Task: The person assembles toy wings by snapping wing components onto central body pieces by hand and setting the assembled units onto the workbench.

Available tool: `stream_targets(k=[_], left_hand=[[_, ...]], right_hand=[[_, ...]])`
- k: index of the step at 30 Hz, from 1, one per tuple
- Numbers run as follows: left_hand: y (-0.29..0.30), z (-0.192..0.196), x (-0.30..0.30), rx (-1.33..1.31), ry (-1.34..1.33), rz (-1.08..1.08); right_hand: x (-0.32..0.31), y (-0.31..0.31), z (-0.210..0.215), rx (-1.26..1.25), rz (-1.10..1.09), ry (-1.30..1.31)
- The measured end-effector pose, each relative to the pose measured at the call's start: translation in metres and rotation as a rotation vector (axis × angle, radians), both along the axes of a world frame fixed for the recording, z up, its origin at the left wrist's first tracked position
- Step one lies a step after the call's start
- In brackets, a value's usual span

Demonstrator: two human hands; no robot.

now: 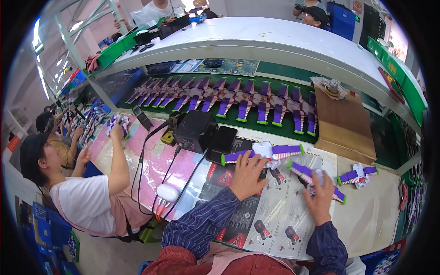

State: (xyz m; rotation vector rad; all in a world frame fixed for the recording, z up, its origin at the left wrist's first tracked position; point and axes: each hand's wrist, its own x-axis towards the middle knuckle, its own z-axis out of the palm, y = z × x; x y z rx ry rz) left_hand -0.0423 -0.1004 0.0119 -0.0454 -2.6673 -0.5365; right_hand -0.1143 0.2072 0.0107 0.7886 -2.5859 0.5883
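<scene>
Fingers stretched and apart, my left hand (pixel 248 178) rests on the left wing of a winged plastic toy part (pixel 286 150). That part has purple wings, green tips and a white middle. Just to its right, my right hand (pixel 319 197) curls its fingers and thumb around the middle of a second winged toy part (pixel 300 170), which lies slanted and is partly covered by the hand. Both parts lie over a printed sheet (pixel 275 215). A third winged toy part (pixel 358 175) sits farther right, apart from my hands.
Behind the sheet, a long row of similar winged parts (pixel 247 101) fills a green belt. A cardboard box (pixel 343 123) stands at the right. To the left are a black power unit (pixel 196 131), a phone (pixel 223 140) and cables. A co-worker (pixel 87 192) sits at the left; a white shelf (pixel 256 39) spans above.
</scene>
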Motion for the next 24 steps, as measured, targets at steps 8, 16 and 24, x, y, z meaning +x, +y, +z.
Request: stream_targets(k=[8,16,24], left_hand=[[0.072,-0.016,-0.005,0.117,0.191,-0.121],[0.079,-0.020,-0.006,0.395,0.357,-0.130],[0.059,-0.003,0.009,0.451,0.196,-0.214]], right_hand=[[-0.013,0.018,0.000,-0.119,-0.131,0.137],[0.056,-0.048,0.010,-0.316,0.150,-0.195],[0.051,-0.049,0.005,-0.365,0.198,-0.358]])
